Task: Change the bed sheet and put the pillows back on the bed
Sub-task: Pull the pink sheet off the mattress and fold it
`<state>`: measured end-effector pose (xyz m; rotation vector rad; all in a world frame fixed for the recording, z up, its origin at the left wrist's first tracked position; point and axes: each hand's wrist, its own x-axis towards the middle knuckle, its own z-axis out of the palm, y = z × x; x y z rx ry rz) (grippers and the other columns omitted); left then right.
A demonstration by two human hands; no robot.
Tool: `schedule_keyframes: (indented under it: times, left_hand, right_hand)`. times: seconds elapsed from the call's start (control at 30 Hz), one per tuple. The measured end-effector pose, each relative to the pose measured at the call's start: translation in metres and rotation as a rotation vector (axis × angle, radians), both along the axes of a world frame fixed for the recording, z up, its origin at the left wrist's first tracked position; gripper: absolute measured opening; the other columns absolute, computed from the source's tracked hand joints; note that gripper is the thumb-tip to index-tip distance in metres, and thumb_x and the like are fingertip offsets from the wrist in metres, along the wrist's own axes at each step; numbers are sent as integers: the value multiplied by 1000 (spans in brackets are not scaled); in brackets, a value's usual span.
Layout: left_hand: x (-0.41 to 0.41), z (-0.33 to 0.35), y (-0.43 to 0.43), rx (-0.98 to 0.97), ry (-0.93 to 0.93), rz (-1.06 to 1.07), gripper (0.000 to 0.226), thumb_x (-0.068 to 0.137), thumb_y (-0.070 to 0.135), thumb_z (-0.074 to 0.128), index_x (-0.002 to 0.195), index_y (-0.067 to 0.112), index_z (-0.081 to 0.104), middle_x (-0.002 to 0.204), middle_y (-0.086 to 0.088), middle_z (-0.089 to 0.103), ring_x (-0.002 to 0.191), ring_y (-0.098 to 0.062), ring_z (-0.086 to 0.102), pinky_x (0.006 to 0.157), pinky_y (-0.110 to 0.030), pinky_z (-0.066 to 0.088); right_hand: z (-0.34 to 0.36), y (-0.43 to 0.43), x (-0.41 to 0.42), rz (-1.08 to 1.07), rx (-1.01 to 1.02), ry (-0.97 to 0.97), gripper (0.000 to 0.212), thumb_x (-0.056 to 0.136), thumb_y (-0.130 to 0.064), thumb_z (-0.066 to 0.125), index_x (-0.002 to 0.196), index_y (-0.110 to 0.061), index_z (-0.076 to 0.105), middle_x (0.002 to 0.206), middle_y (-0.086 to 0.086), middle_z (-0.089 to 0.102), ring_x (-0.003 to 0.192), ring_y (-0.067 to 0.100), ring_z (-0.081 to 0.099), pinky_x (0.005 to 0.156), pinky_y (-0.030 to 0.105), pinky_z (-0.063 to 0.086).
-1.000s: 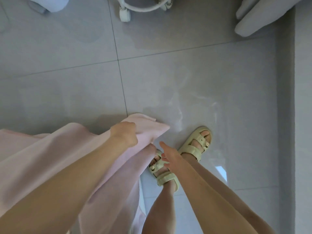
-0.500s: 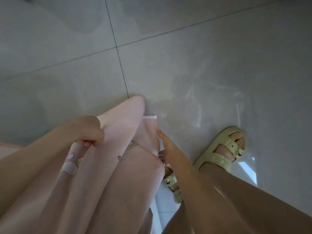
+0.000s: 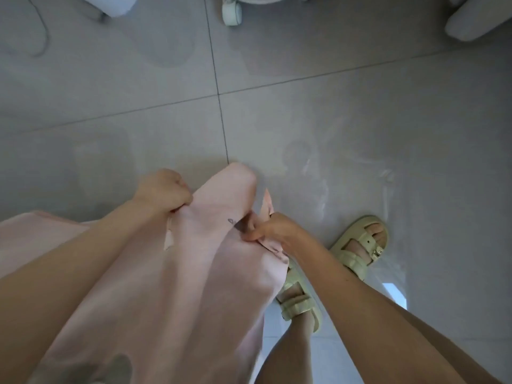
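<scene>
A pale pink bed sheet (image 3: 194,273) hangs in folds in front of me, over the grey tiled floor. My left hand (image 3: 163,189) grips its upper left edge in a fist. My right hand (image 3: 273,230) pinches another edge of the sheet at its right side, fingers curled round the cloth. A rounded fold of the sheet rises between both hands. No bed or pillow is clearly in view.
My feet in pale green sandals (image 3: 360,245) stand on the floor right of the sheet. A white caster wheel (image 3: 232,12) of a rolling stand is at the top. A white padded thing (image 3: 476,20) shows at the top right corner.
My right hand, open and beside the sheet before, now pinches its right edge. My left hand has kept its grip. The camera has tilted up, bringing the caster wheel back into view.
</scene>
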<state>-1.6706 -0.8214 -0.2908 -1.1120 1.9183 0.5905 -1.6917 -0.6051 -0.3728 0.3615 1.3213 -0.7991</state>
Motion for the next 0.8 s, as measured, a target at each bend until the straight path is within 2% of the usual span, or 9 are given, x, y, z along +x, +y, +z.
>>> schedule_keyframes:
  times: [0.03, 0.1, 0.2, 0.3, 0.37, 0.5, 0.57, 0.7, 0.8]
  left_hand:
    - [-1, 11, -5, -50, 57, 3, 32, 52, 18, 61, 78, 3, 70, 80, -18, 69, 79, -33, 65, 70, -32, 51]
    - [1, 38, -19, -175, 118, -20, 13, 70, 7, 62, 81, 5, 70, 85, -17, 69, 78, -31, 63, 66, -28, 45]
    - [12, 83, -36, -315, 127, -45, 14, 77, 8, 58, 84, 5, 70, 90, -15, 68, 88, -33, 63, 67, -27, 41]
    - [30, 140, -38, -309, 103, -13, 15, 74, 6, 60, 80, 6, 73, 87, -19, 69, 89, -34, 65, 70, -31, 47]
    - [47, 186, -37, -324, 146, 22, 14, 74, 4, 61, 79, 7, 74, 87, -21, 69, 90, -36, 65, 72, -33, 49]
    - [106, 296, -40, -383, 269, 218, 16, 77, 1, 61, 83, 9, 74, 96, -16, 70, 97, -35, 63, 79, -33, 46]
    - [147, 349, -46, -385, 326, 311, 14, 75, 0, 63, 76, 11, 72, 86, -14, 69, 90, -33, 64, 75, -33, 45]
    - [256, 430, -46, -417, 348, 590, 13, 69, 4, 67, 63, 15, 64, 56, -5, 57, 69, -31, 58, 64, -30, 40]
    - [340, 448, -27, -396, 331, 891, 7, 52, 14, 66, 58, 11, 66, 57, -12, 63, 69, -33, 64, 72, -41, 52]
  right_hand:
    - [17, 2, -5, -19, -9, 25, 32, 65, -8, 83, 91, -5, 64, 86, 5, 66, 79, 17, 63, 73, 21, 53]
    - [49, 7, -15, -90, 31, 95, 40, 63, -1, 80, 99, -6, 62, 92, 7, 67, 84, 21, 64, 73, 28, 54]
    - [120, 11, -25, -156, 92, 362, 31, 61, -4, 76, 88, -10, 61, 88, 6, 69, 82, 24, 66, 77, 41, 56]
    - [220, 4, -18, 40, 51, 654, 16, 71, -15, 68, 79, -14, 54, 71, -1, 61, 68, 22, 60, 59, 29, 46]
    - [287, -6, -5, 168, -35, 798, 14, 76, -15, 62, 76, -17, 48, 65, -3, 55, 65, 23, 55, 56, 28, 38]
    - [396, -27, 32, 318, -196, 933, 34, 78, -12, 59, 65, -27, 31, 56, -10, 41, 56, 14, 43, 55, 22, 34]
    - [443, -37, 58, 398, -300, 1017, 38, 78, -12, 60, 62, -28, 29, 55, -10, 40, 51, 11, 38, 51, 19, 30]
    - [510, -60, 128, 577, -578, 1076, 18, 78, -10, 61, 73, -20, 47, 69, 0, 60, 64, 17, 55, 59, 30, 44]
    - [515, -70, 180, 763, -663, 1125, 12, 77, -14, 59, 89, -17, 58, 78, 2, 64, 74, 26, 59, 67, 38, 47]
